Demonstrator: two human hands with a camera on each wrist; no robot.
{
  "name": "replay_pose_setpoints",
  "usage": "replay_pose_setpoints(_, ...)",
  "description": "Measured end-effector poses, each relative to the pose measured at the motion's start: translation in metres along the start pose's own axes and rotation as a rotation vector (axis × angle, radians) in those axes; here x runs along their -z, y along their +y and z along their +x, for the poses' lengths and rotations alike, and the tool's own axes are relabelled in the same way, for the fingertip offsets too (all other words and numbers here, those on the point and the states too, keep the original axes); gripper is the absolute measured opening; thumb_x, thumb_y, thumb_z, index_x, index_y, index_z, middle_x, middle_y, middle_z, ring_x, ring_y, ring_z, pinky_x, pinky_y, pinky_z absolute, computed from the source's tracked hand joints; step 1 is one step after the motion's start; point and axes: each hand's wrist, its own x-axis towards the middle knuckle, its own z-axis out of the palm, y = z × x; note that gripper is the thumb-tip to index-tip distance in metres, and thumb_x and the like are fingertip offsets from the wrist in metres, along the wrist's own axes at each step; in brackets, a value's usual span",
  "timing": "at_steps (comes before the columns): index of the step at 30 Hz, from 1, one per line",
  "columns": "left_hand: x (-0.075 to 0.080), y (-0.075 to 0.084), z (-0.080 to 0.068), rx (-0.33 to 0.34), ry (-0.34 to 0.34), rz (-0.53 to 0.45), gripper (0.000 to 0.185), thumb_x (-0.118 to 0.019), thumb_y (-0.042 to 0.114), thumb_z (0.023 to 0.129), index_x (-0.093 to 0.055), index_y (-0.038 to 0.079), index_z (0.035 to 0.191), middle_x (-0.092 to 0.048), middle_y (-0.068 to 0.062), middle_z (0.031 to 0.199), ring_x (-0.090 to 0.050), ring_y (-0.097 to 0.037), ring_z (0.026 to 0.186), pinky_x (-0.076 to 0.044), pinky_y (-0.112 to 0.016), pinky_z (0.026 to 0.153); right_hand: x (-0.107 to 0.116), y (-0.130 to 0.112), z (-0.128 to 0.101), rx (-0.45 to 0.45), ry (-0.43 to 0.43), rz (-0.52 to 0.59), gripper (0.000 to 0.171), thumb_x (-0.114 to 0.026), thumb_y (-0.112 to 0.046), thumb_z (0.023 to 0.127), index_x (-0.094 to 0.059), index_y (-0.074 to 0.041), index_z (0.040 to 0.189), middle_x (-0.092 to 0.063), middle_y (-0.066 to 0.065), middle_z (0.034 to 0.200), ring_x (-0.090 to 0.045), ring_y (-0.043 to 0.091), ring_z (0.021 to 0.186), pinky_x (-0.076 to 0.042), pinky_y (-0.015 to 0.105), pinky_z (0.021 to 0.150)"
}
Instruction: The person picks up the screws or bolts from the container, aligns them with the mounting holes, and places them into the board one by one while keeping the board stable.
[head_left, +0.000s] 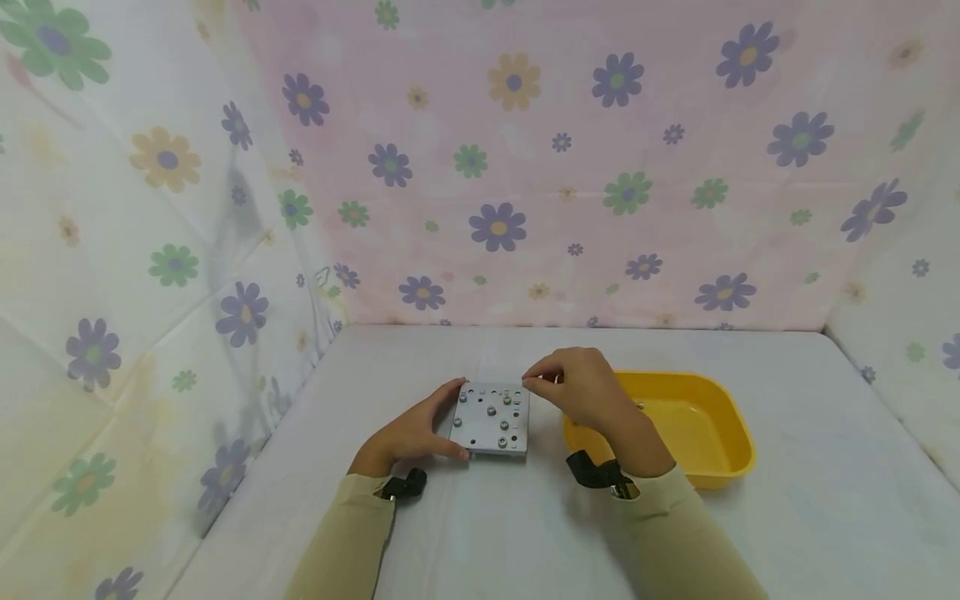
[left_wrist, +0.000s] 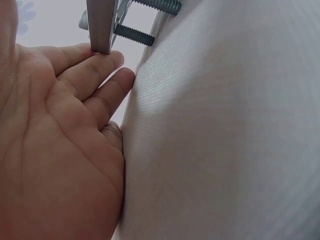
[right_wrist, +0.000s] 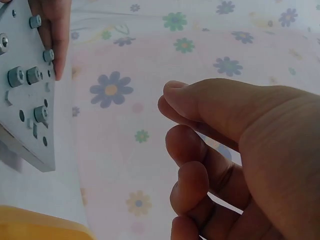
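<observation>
A metal plate [head_left: 480,433] is found on the worktop [head_left: 465,533], positioned between the two hands. Six bolts [head_left: 491,411] are seated in the plate, with their heads uppermost; several open holes [right_wrist: 22,115] are seen among them. Threaded shanks [left_wrist: 135,35] are seen projecting from the underside; whether their ends are in contact with the worktop cannot be told.

The plate is grasped by the left hand [head_left: 415,431], placed at its 9 o'clock side. The thumb is set at the plate's 7 o'clock corner and the fingertips at its 11 o'clock corner. The right hand [head_left: 581,383] is held raised at 2 o'clock from the plate, its fingertips near the upper corner. It is clenched on itself: the thumb is laid against the index finger and the other fingers are curled.

A yellow tray [head_left: 693,433] is placed at 3 o'clock from the plate and is partly covered by the right hand and forearm. A small metal item [head_left: 641,406] is noted toward the tray's 10 o'clock side; its type cannot be determined. The worktop is backed at 12 o'clock by a flowered cloth [head_left: 570,192].
</observation>
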Motion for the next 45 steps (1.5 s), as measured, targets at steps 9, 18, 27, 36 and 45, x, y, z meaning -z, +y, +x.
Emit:
replay_pose_setpoints(9,0.002,0.001,0.000,-0.007,0.003,0.013,0.130,-0.098,0.041,0.062,-0.021,0.029,0.166,-0.025,0.012,0.170,-0.014,-0.017,0.160,-0.011,-0.054,0.129,0.013,-0.006,-0.003,-0.006,0.006,0.046,0.010,-0.076,-0.034,0.094,-0.082,-0.029,0.100,-0.066,-0.004,0.085,-0.056,0.021,0.064,-0.053,0.034,0.051)
replay_pose_setpoints(18,0.003,-0.001,0.005,-0.013,-0.006,0.019,0.130,-0.098,0.042,0.062,-0.021,0.031,0.166,-0.028,0.012,0.169,-0.016,-0.018,0.160,-0.011,-0.055,0.129,0.026,0.000,-0.003,0.021,0.042,-0.031,0.015,-0.075,-0.035,0.095,-0.081,-0.027,0.106,-0.065,-0.005,0.084,-0.055,0.019,0.072,-0.049,0.033,0.060)
replay_pose_setpoints(27,0.002,0.001,0.004,0.001,-0.006,0.026,0.130,-0.098,0.044,0.061,-0.021,0.032,0.166,-0.025,0.012,0.170,-0.015,-0.019,0.161,-0.010,-0.056,0.129,0.032,0.015,-0.008,0.037,-0.009,-0.140,0.015,-0.075,-0.033,0.095,-0.080,-0.026,0.107,-0.065,-0.008,0.087,-0.055,0.016,0.079,-0.050,0.031,0.067)
replay_pose_setpoints(36,0.000,0.001,0.000,0.011,0.004,0.010,0.131,-0.099,0.044,0.060,-0.022,0.032,0.165,-0.024,0.012,0.171,-0.014,-0.020,0.161,-0.011,-0.055,0.129,0.042,0.035,-0.012,0.054,0.016,-0.136,0.016,-0.075,-0.031,0.095,-0.080,-0.023,0.108,-0.066,-0.006,0.091,-0.055,0.016,0.081,-0.049,0.031,0.070)
replay_pose_setpoints(45,0.000,-0.001,-0.001,0.017,0.012,0.000,0.130,-0.099,0.044,0.060,-0.023,0.033,0.165,-0.025,0.011,0.170,-0.013,-0.022,0.161,-0.010,-0.058,0.128,0.049,0.059,-0.012,0.014,0.018,-0.087,0.018,-0.076,-0.033,0.095,-0.080,-0.022,0.108,-0.068,-0.004,0.093,-0.057,0.019,0.080,-0.050,0.031,0.065)
